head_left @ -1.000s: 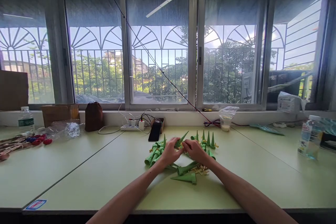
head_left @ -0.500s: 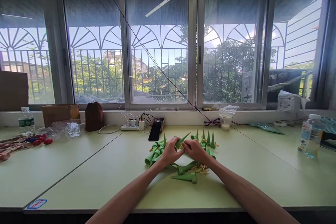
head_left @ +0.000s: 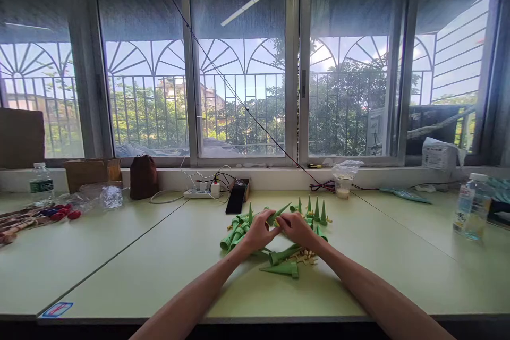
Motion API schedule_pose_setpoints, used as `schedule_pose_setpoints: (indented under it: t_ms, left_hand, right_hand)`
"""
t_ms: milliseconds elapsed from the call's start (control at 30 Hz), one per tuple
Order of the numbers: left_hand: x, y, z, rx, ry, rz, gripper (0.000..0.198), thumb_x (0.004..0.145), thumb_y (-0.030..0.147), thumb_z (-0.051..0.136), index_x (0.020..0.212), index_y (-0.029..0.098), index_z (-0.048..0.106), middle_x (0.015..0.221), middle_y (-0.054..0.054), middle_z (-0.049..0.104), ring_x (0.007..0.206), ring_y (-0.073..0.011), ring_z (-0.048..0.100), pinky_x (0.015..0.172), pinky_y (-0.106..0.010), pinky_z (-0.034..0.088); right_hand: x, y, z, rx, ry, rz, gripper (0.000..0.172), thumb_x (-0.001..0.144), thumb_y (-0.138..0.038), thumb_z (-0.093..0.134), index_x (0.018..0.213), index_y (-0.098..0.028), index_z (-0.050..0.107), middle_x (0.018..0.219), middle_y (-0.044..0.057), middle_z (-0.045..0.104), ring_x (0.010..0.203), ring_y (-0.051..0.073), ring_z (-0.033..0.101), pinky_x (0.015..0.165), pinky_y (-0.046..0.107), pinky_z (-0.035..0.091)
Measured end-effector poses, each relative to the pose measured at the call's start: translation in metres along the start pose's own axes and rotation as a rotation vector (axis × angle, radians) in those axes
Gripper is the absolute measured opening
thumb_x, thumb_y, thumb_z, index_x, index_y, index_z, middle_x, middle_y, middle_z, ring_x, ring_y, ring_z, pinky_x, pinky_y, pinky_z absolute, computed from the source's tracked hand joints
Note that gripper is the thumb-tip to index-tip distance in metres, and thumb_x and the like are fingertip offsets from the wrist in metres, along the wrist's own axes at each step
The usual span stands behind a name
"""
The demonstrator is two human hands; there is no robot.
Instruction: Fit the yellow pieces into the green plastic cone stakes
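Note:
My left hand [head_left: 260, 229] is closed around a green plastic watering spike [head_left: 282, 212], whose pointed end slants up to the right. Close against it, my right hand [head_left: 295, 227] pinches a small yellow valve piece [head_left: 277, 220] at the spike; the fingers partly hide it. To the left of my hands lies a pile of green spikes [head_left: 235, 235]. On the right several spikes [head_left: 317, 210] stand upright, some with yellow pieces in their sides. Nearer me, one loose spike [head_left: 281, 269] lies beside a heap of yellow valve pieces [head_left: 306, 256].
Behind the pile are a black phone [head_left: 236, 199] and a power strip [head_left: 204, 193] with cables. A plastic bottle [head_left: 472, 207] stands on the right, with a plastic-wrapped cup [head_left: 343, 183] at the back. A brown pouch [head_left: 143, 177] and a cardboard box [head_left: 91, 174] are at the back left.
The spike in my left hand has shifted very slightly to the right, and my fingers have moved a little around the yellow piece. The other things lie as before.

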State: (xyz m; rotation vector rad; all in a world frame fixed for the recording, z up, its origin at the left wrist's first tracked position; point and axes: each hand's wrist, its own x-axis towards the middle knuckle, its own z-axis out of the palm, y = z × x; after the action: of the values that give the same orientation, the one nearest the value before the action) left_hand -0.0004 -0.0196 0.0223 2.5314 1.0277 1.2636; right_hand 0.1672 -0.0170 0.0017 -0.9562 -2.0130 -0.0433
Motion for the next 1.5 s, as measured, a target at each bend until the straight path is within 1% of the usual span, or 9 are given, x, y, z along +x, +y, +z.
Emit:
schedule_pose_setpoints:
  t_ms: [267, 467, 600, 733, 867, 967, 1200, 1333, 1500]
  left_hand:
    - [0.0001, 0.0, -0.0017, 0.018, -0.011, 0.03, 0.025, 0.078, 0.035, 0.063, 0.09, 0.014, 0.067, 0.081, -0.004, 0.063, 0.066, -0.0141, 0.054, 0.06, -0.024, 0.04]
    - [0.0006, 0.0027, -0.0027, 0.039, -0.025, 0.049, 0.019, 0.079, 0.033, 0.062, 0.083, 0.014, 0.066, 0.075, -0.003, 0.061, 0.064, -0.0136, 0.053, 0.061, -0.024, 0.039]
    - [0.0004, 0.0021, -0.002, 0.017, -0.026, 0.03, 0.022, 0.079, 0.034, 0.062, 0.089, 0.015, 0.067, 0.08, -0.004, 0.063, 0.064, -0.0139, 0.054, 0.061, -0.024, 0.041]
    - [0.0002, 0.0006, -0.0004, 0.025, 0.005, 0.03, 0.02, 0.078, 0.033, 0.063, 0.088, 0.016, 0.068, 0.08, -0.004, 0.064, 0.068, -0.0148, 0.056, 0.065, -0.025, 0.043]
    - [0.0002, 0.0, -0.0004, -0.01, -0.021, 0.017, 0.025, 0.078, 0.034, 0.064, 0.094, 0.016, 0.068, 0.083, -0.005, 0.065, 0.063, -0.013, 0.055, 0.062, -0.024, 0.044]
    - [0.0003, 0.0003, -0.0015, -0.025, -0.023, 0.01, 0.029, 0.077, 0.034, 0.065, 0.099, 0.015, 0.068, 0.087, -0.006, 0.066, 0.063, -0.0136, 0.056, 0.06, -0.024, 0.044]
    - [-0.0003, 0.0011, -0.0022, 0.016, -0.013, 0.048, 0.02, 0.076, 0.028, 0.063, 0.09, 0.015, 0.069, 0.082, -0.005, 0.065, 0.067, -0.0151, 0.057, 0.064, -0.025, 0.045]
    - [-0.0007, -0.0002, -0.0013, 0.0, -0.019, 0.038, 0.025, 0.076, 0.028, 0.063, 0.096, 0.015, 0.068, 0.085, -0.006, 0.064, 0.067, -0.0144, 0.057, 0.061, -0.024, 0.045]
    - [-0.001, -0.002, -0.0009, -0.02, -0.032, 0.018, 0.026, 0.076, 0.033, 0.064, 0.096, 0.016, 0.069, 0.087, -0.006, 0.065, 0.066, -0.0145, 0.058, 0.058, -0.023, 0.046]
  right_hand:
    - [0.0005, -0.0014, -0.0005, 0.006, 0.004, 0.012, 0.039, 0.095, -0.03, 0.042, 0.059, -0.017, 0.05, 0.052, -0.001, 0.051, 0.049, 0.01, 0.036, 0.053, 0.025, 0.024]
    - [0.0005, -0.003, -0.0015, 0.019, -0.003, 0.023, 0.038, 0.094, -0.03, 0.043, 0.059, -0.017, 0.05, 0.05, -0.002, 0.049, 0.047, 0.009, 0.035, 0.052, 0.024, 0.023]
    - [0.0007, -0.0034, -0.0018, 0.031, -0.003, 0.032, 0.038, 0.094, -0.03, 0.043, 0.058, -0.017, 0.049, 0.05, -0.002, 0.048, 0.047, 0.01, 0.035, 0.051, 0.024, 0.023]
    - [0.0006, -0.0029, -0.0019, 0.032, 0.002, 0.035, 0.037, 0.094, -0.028, 0.043, 0.058, -0.017, 0.048, 0.05, -0.002, 0.048, 0.048, 0.01, 0.035, 0.051, 0.024, 0.023]
    - [0.0002, -0.0016, -0.0005, 0.041, -0.006, 0.021, 0.037, 0.094, -0.028, 0.043, 0.059, -0.017, 0.047, 0.051, -0.002, 0.047, 0.048, 0.009, 0.034, 0.051, 0.024, 0.023]
    - [-0.0002, -0.0006, 0.0012, 0.045, -0.009, 0.009, 0.037, 0.094, -0.028, 0.043, 0.059, -0.017, 0.046, 0.052, -0.002, 0.047, 0.048, 0.009, 0.035, 0.051, 0.024, 0.022]
    - [-0.0001, 0.0008, 0.002, 0.026, -0.003, 0.001, 0.036, 0.093, -0.027, 0.044, 0.058, -0.017, 0.047, 0.052, -0.002, 0.049, 0.048, 0.009, 0.036, 0.052, 0.024, 0.022]
    - [0.0006, 0.0001, 0.0016, 0.02, 0.001, 0.004, 0.036, 0.093, -0.026, 0.044, 0.059, -0.017, 0.048, 0.052, -0.001, 0.05, 0.048, 0.009, 0.037, 0.052, 0.024, 0.022]
    - [0.0008, -0.0021, 0.0005, 0.018, 0.001, 0.008, 0.038, 0.095, -0.028, 0.043, 0.058, -0.017, 0.049, 0.052, -0.001, 0.051, 0.048, 0.009, 0.037, 0.052, 0.025, 0.023]
